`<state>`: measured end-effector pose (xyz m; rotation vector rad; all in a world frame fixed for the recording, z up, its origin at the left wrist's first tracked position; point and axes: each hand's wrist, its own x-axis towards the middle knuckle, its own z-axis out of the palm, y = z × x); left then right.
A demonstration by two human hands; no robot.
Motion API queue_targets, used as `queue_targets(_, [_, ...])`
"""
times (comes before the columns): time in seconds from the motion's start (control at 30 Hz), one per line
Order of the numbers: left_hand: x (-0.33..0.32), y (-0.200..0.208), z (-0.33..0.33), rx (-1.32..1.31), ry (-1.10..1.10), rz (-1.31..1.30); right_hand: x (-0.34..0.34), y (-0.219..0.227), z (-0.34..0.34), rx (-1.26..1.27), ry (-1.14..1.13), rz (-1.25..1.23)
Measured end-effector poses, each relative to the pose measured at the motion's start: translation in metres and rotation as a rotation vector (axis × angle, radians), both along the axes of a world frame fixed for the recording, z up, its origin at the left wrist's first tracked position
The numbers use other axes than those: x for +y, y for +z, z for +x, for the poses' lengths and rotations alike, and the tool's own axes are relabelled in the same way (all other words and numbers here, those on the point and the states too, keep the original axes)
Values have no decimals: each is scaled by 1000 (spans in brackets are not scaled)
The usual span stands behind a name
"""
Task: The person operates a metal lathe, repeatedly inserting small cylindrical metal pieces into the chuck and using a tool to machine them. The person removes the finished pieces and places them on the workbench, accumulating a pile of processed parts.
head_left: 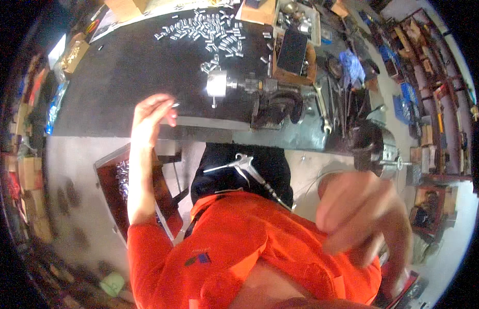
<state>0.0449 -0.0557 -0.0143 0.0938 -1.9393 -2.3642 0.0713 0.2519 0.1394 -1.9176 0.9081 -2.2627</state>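
Observation:
My left hand (154, 110) is over the front of the dark workbench (121, 77), its fingers pinched on a small shiny metal pin (175, 105). To the right of it stands a round silver metal fixture (217, 84) with a screw pointing down from it. A dark clamp (275, 105) is beside the fixture. My right hand (360, 211) is raised close in front of my right side, with its fingers bent and smeared by motion; whether it holds anything I cannot make out. An air blow gun (244, 164) lies across my lap.
Several small metal pins (201, 28) lie scattered at the back of the bench. Wrenches (323, 108), a blue cloth (351, 67) and a box with a dark lid (292, 50) are at the right. Below the bench, an open drawer (108, 177) holds shiny parts. A bench vise (386, 147) stands farther right.

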Motion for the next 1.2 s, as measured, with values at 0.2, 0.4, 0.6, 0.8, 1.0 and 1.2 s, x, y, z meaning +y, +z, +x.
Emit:
queue_targets(0.2, [-52, -45, 61, -224, 212, -199, -20, 2, -9, 16, 310, -105])
queue_targets(0.4, [-101, -90, 159, -421, 466, -498, -23, -7, -13, 68, 317, -183])
queue_targets(0.6, [-154, -161, 247, -665, 364, -777, -17, -2, -12, 9, 214, -168])
queue_targets(0.8, [-97, -77, 160, -286, 257, -1344, 3, -37, -16, -68, -29, 55])
queue_targets(1.0, [-10, -29, 18, 140, 251, -1259, 38, -101, -6, -356, -392, 631])
queue_targets(1.2, [53, -53, -89, 262, 142, -1210, 71, -124, 2, -677, -519, 557])
